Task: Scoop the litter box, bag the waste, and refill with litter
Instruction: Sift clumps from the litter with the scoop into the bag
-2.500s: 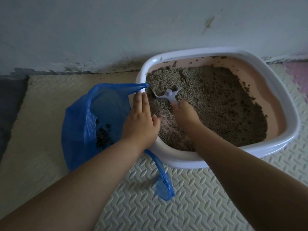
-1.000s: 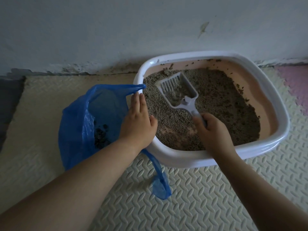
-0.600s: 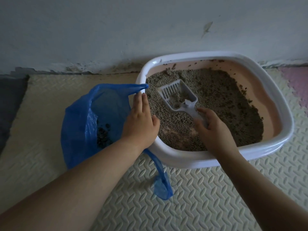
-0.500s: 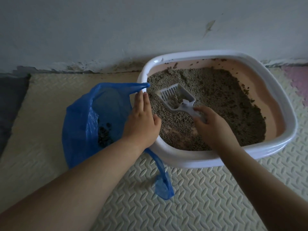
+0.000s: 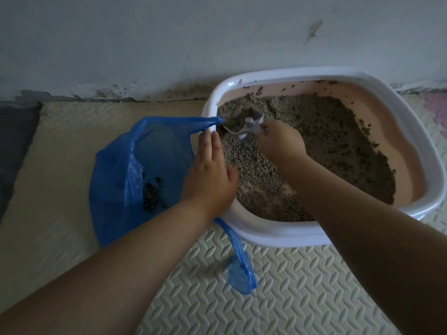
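A white-rimmed litter box (image 5: pixel 278 235) with a pink inside holds grey-brown litter (image 5: pixel 326 141). My right hand (image 5: pixel 280 141) grips the handle of a white slotted scoop (image 5: pixel 246 125), whose blade is dug into the litter at the box's near-left corner, mostly buried. A blue plastic bag (image 5: pixel 121 170) lies open on the floor to the left of the box, with dark clumps (image 5: pixel 151 195) inside. My left hand (image 5: pixel 209 180) lies flat, fingers together, pressing the bag's edge against the box's left rim.
The box stands against a pale wall (image 5: pixel 169 39) with a grimy base. Cream textured foam mats (image 5: pixel 278 298) cover the floor. One bag handle (image 5: pixel 240 267) trails across the mat in front of the box. A dark mat (image 5: pixel 14 141) lies at far left.
The scoop was lifted above the litter with some litter in it. It has since moved left and plunged into the litter by the left rim. My left hand has stayed on the bag.
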Demonstrator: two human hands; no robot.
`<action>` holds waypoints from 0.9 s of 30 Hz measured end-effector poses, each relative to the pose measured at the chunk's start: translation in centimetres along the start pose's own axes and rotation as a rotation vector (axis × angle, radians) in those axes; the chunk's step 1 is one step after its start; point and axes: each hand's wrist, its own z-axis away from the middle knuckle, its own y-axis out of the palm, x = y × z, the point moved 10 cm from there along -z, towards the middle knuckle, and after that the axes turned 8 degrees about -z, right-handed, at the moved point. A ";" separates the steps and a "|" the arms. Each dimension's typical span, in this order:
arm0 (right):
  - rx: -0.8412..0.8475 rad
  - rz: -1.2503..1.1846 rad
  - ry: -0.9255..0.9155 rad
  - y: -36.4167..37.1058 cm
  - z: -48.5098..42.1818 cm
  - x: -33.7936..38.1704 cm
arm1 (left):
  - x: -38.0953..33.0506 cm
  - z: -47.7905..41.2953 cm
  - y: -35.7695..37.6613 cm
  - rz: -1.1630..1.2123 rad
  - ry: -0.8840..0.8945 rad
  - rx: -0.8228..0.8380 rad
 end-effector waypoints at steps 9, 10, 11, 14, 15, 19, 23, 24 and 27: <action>0.020 -0.225 0.104 4.4 1.9 -2.1 | -0.1 0.0 0.0 -0.032 -0.005 0.004; 0.027 -0.267 0.117 4.7 2.0 -2.1 | -0.1 0.0 0.0 -0.037 -0.006 0.007; 0.029 -0.296 0.128 4.8 2.0 -2.3 | -0.1 0.0 0.0 -0.042 -0.006 0.009; 0.043 -0.352 0.128 4.7 2.1 -2.6 | -0.1 0.1 -0.2 -0.043 -0.007 0.014; 0.046 -0.382 0.122 4.6 2.2 -2.6 | -0.2 0.1 -0.2 -0.043 -0.007 0.016; 0.025 -0.477 0.074 3.1 3.2 -2.3 | -0.1 0.1 -0.2 -0.036 -0.004 0.010; -0.015 -0.588 0.042 0.6 5.1 -2.9 | -0.1 0.1 -0.1 -0.032 0.002 0.011; -0.029 -0.601 0.035 0.0 5.7 -3.3 | -0.1 0.1 -0.1 -0.032 0.002 0.013; -0.081 -0.578 0.013 -2.2 7.4 -4.3 | 0.0 0.1 0.0 -0.032 0.000 0.016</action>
